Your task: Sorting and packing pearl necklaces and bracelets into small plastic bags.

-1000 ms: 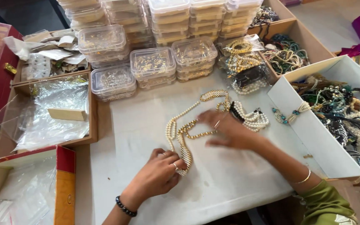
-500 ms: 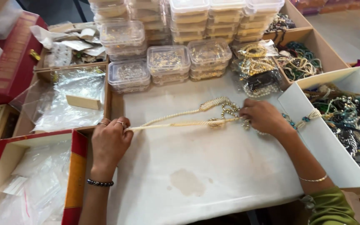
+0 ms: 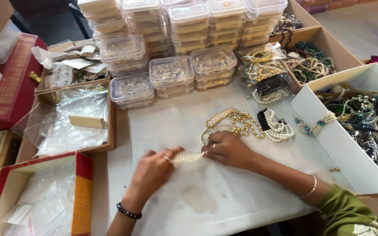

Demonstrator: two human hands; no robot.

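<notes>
Close together, both hands, left hand (image 3: 152, 168) and right hand (image 3: 228, 148), grip a pearl strand (image 3: 189, 157) beside stacked clear boxes (image 3: 171, 72).

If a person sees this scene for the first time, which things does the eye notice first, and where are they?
In the middle, the left hand and right hand pinch a strand of pearl beads over a white sheet. Just behind them lies a gold and pearl necklace. Stacks of clear plastic boxes fill the far side, and a white box of tangled jewellery stands at the right.
</notes>
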